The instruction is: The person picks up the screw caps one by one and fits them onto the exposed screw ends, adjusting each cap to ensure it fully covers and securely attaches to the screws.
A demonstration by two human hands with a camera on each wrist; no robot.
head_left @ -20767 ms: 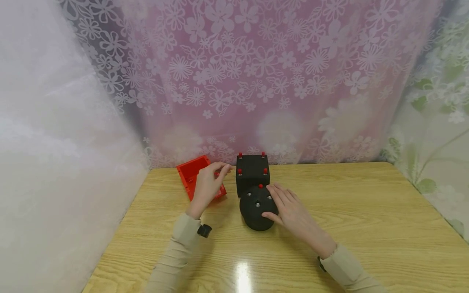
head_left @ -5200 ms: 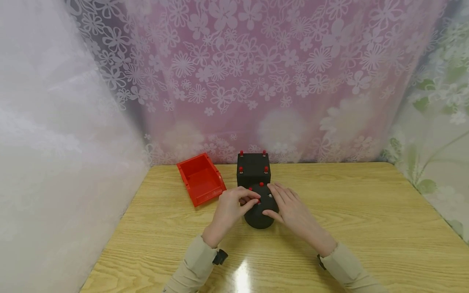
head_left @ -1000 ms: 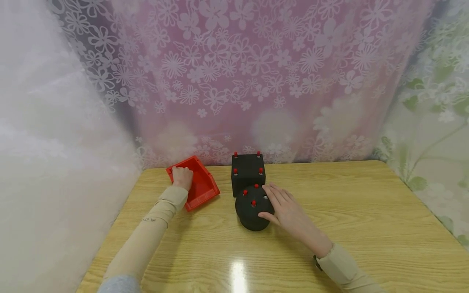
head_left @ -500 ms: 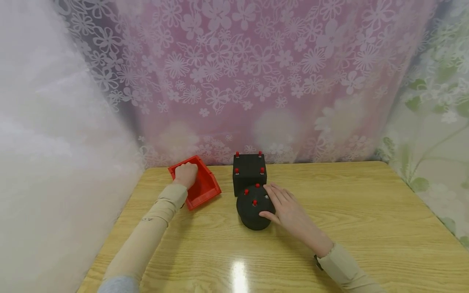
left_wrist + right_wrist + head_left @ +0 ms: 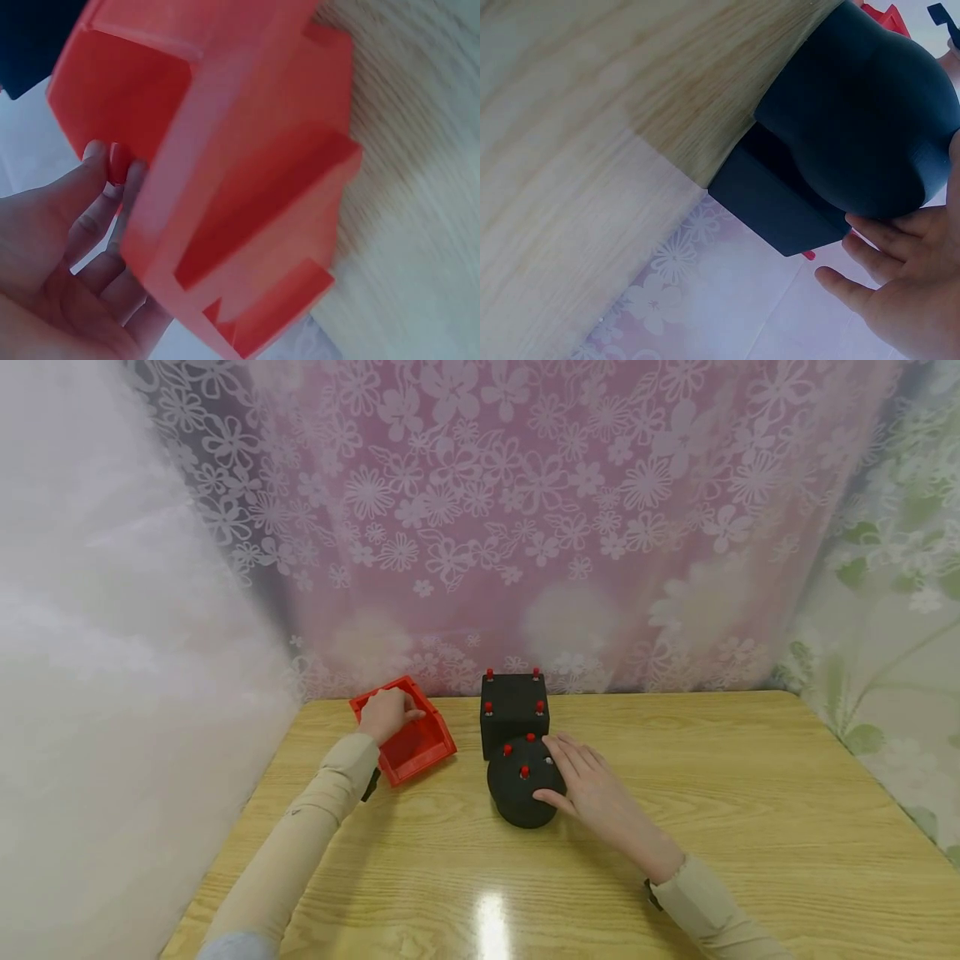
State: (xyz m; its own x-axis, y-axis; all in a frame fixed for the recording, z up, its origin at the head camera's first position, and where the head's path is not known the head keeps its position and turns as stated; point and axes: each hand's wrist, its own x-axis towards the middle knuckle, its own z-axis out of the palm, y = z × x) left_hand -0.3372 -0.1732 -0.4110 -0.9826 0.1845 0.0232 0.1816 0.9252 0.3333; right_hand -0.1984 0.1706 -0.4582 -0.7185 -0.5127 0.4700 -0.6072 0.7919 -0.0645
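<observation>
My left hand [image 5: 386, 714] is over the red plastic bin [image 5: 408, 770]. In the left wrist view its thumb and fingers pinch a small red cap [image 5: 118, 163] beside the bin's wall. A round black block [image 5: 517, 810] stands at the middle of the table. Red caps [image 5: 525, 772] sit on three of its studs, while a bare metal stud [image 5: 548, 761] shows by my right fingertips. My right hand [image 5: 600, 802] rests along the right side of this round block, fingers extended and thumb apart.
Right behind the round block stands a square black block [image 5: 513, 689] with red caps at its corners. The wooden table [image 5: 420, 877] ends at a pink flowered curtain [image 5: 465, 527]. A pale sheet [image 5: 135, 677] hangs at the left.
Between five seconds and one second ago, my left hand went from the round block, now with a red cap on its middle stud, into the bin. Since then it has risen slightly rightward, pinching a cap.
</observation>
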